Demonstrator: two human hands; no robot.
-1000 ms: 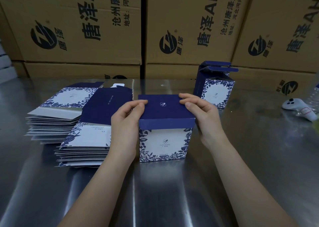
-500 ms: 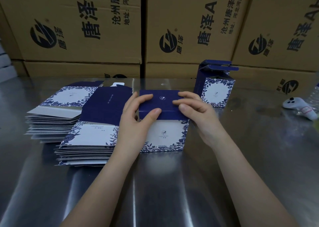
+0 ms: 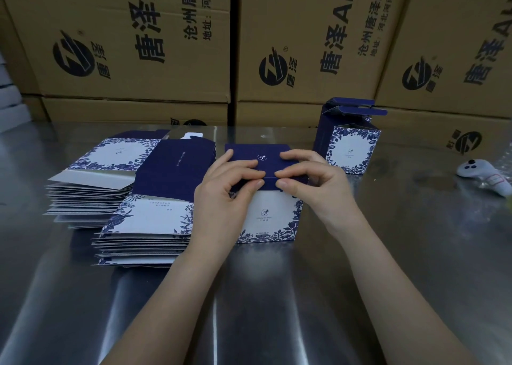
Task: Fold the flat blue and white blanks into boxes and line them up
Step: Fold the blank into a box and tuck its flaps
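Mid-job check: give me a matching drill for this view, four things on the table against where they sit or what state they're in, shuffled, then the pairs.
Things:
1. front box
2. back box
3. flat blanks
4. white controller

Places or states:
A. stacked on the left of the table
B. lying alone at the far right
C. pinched at its dark lid by the left hand and right hand
D. standing upright, top flaps open

Pairs: 1-C, 2-D, 3-A, 4-B.
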